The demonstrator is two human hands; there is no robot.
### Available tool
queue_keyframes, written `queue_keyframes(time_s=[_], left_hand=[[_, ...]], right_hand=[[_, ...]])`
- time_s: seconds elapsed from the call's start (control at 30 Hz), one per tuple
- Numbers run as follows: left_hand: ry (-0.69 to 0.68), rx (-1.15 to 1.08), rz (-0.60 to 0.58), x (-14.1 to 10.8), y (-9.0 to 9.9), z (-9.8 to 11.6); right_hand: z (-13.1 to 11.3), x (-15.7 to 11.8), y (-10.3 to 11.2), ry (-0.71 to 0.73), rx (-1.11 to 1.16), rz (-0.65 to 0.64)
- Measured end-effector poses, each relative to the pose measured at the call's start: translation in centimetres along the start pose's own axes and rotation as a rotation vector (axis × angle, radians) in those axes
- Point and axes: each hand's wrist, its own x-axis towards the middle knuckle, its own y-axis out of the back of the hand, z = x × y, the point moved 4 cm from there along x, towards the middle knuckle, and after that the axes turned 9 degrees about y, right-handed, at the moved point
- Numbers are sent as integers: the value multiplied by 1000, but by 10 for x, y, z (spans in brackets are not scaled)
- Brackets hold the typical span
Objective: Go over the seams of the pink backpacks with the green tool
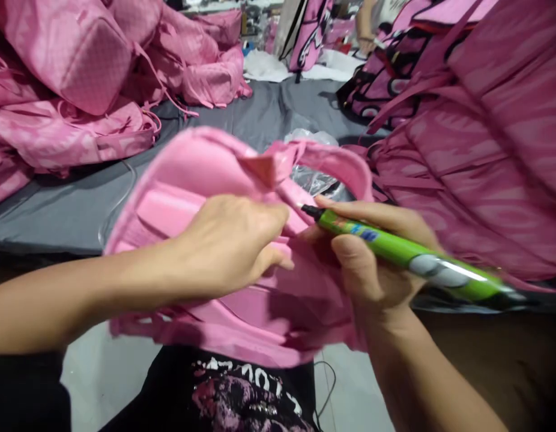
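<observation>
A pink backpack is held tilted above my lap, its inside and a looped strap showing. My left hand reaches across it, fingers bent and closed on the pink fabric near the middle; just what they pinch is blurred. In my right hand is a thick green pen-shaped tool with a printed barrel and narrow black tip. That tip points left, close to the strap's base and to my left fingers. Some right-hand fingers are hidden behind the tool and backpack.
Pink backpacks lie piled on the left of a grey-covered table. More pink bags stack up at right. Clear plastic lies behind the held backpack. At the far end, another person's arm shows.
</observation>
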Motion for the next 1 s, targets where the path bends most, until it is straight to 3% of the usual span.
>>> queue_keyframes(time_s=[0.07,0.13,0.2,0.27,0.33,0.47,0.53,0.63,0.87,1.0], left_hand=[[38,-75,-149,-2,-25,-6],[-38,-55,-181,-2,-47,-17],[-130,41,-17,2,-53,-28],[-142,113,218,8,-45,-37],[-88,100,276,18,-37,-43],[-17,90,-74,45,-55,-47],[45,169,-172,56,-71,-52],[71,247,-205,68,-91,-58],[-257,340,-184,65,-104,-32],[-179,466,-269,61,-113,-20]], right_hand=[[6,-11,-2,103,-8,-125],[19,-30,-5,186,-52,-189],[35,-48,-7,224,-119,-178],[44,-57,-10,261,-169,-151],[47,-56,-17,320,-178,-148],[46,-52,-39,354,-205,-175],[44,-58,-47,355,-220,-145],[40,-75,-48,359,-201,-113],[56,-81,-31,167,-84,-191],[65,-77,-30,30,-62,-95]])
